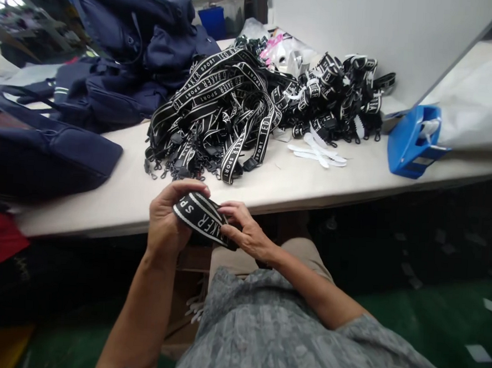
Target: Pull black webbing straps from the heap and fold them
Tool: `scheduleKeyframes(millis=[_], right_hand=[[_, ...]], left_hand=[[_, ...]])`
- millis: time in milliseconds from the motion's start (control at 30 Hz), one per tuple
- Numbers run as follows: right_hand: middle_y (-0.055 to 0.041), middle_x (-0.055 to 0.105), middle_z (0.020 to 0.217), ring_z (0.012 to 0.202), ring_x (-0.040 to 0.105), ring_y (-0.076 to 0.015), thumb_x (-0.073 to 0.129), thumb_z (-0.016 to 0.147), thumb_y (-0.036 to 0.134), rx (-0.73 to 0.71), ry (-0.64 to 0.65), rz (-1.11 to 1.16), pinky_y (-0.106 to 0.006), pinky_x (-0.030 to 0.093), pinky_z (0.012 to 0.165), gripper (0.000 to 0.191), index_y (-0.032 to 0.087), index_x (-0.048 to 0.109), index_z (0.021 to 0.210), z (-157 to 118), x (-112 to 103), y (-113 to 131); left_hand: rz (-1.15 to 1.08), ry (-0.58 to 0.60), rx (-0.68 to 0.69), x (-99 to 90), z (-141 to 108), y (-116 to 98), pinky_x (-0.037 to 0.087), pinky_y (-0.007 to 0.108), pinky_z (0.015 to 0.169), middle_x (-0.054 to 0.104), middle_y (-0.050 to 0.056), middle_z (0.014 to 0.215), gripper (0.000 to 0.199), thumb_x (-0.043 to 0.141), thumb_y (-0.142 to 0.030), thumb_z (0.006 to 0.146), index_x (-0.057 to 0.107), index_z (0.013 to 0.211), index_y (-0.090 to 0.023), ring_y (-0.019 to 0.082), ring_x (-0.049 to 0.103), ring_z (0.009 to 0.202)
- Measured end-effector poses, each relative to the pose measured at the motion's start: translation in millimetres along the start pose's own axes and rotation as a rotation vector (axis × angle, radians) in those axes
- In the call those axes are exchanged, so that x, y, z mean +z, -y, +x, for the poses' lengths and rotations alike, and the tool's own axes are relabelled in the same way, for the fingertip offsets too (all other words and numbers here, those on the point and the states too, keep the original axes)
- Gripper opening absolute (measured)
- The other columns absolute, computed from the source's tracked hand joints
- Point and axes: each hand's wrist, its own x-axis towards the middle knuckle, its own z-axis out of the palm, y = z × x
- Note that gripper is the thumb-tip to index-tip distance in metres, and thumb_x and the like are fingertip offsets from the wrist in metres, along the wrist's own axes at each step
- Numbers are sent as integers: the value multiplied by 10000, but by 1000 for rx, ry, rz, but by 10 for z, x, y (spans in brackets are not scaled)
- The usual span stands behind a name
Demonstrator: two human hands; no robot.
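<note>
A black strap with white lettering and white edge stripes is looped into a flat coil in front of me, just off the table's front edge. My left hand grips the coil at its left end, thumb over the top. At the other end, my right hand pinches the strap between thumb and fingers. Behind my hands lies a heap of similar loose straps with black clips and buckles. To its right is a pile of rolled straps, some bound with white bands.
Several white strips lie on the cream-covered table. A blue dispenser stands at the right, near a grey panel. Navy bags crowd the left side. A blue bin is farther back.
</note>
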Motion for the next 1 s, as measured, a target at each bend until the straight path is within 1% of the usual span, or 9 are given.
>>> scheduleKeyframes(millis=[100, 200, 300, 433, 533, 667, 767, 867, 1000], right_hand=[[-105, 389, 1466, 1369, 374, -234, 699, 834, 482, 3, -93, 124, -411, 301, 1144, 610, 254, 458, 1345, 0, -57, -44], [-97, 502, 1403, 1317, 449, -228, 697, 842, 456, 55, 13, 299, -410, 301, 1141, 720, 248, 358, 1441, -8, -122, -22], [-65, 594, 1260, 1186, 538, -222, 776, 769, 410, 118, 104, 362, -352, 375, 1067, 645, 205, 520, 1325, -25, -126, 44], [1, 627, 976, 891, 577, -168, 822, 698, 418, 241, 31, 362, -287, 455, 860, 540, 188, 615, 1140, -80, 7, 77], [15, 610, 888, 803, 555, -152, 769, 744, 501, 298, -38, 313, -273, 455, 787, 508, 190, 600, 1108, -125, 131, -2], [-33, 627, 1022, 920, 572, -197, 647, 822, 610, 308, -39, 139, -327, 455, 872, 641, 217, 487, 1303, -166, 218, -156], [-71, 598, 1206, 1084, 553, -232, 619, 841, 620, 274, 10, 160, -368, 416, 989, 747, 239, 377, 1435, -180, 219, -204], [-60, 594, 1235, 1095, 559, -226, 599, 866, 603, 277, 33, 210, -364, 419, 1004, 773, 277, 303, 1501, -174, 186, -166], [-27, 640, 1118, 986, 603, -193, 631, 857, 570, 290, 26, 343, -308, 484, 914, 708, 278, 406, 1462, -123, 154, -75]], left_hand=[[-76, 54, -53, 94, 66, 13, 518, 223, 678, 665, 14, 785, 142, 758, -205, 696, 720, 833, -204, 132, 617, 742], [-128, 110, -148, 158, 84, 61, 514, 205, 653, 660, 20, 785, 130, 746, -202, 718, 708, 841, -185, 118, 614, 723], [-218, 102, -212, 193, 80, 144, 509, 198, 593, 645, 10, 783, 128, 717, -189, 731, 701, 858, -193, 115, 610, 691], [-268, 7, -223, 209, 37, 288, 493, 189, 581, 640, -5, 786, 180, 723, -163, 702, 703, 876, -205, 103, 608, 669], [-87, -133, -86, 216, -38, 393, 487, 206, 609, 653, -4, 840, 208, 705, -157, 731, 704, 930, -220, 109, 607, 699], [373, -335, 326, 233, -122, 488, 486, 316, 899, 673, 14, 923, 204, 645, -156, 811, 712, 990, -226, 163, 626, 910], [486, -329, 507, 232, -110, 506, 477, 376, 946, 674, 32, 974, 191, 597, -178, 859, 706, 1008, -228, 195, 625, 981], [477, -260, 515, 224, -51, 475, 470, 378, 959, 678, 34, 971, 164, 608, -194, 856, 706, 984, -226, 198, 621, 993], [293, -376, 288, 249, 49, 430, 504, 332, 884, 663, 10, 915, 148, 636, -246, 817, 677, 959, -229, 175, 635, 889]])
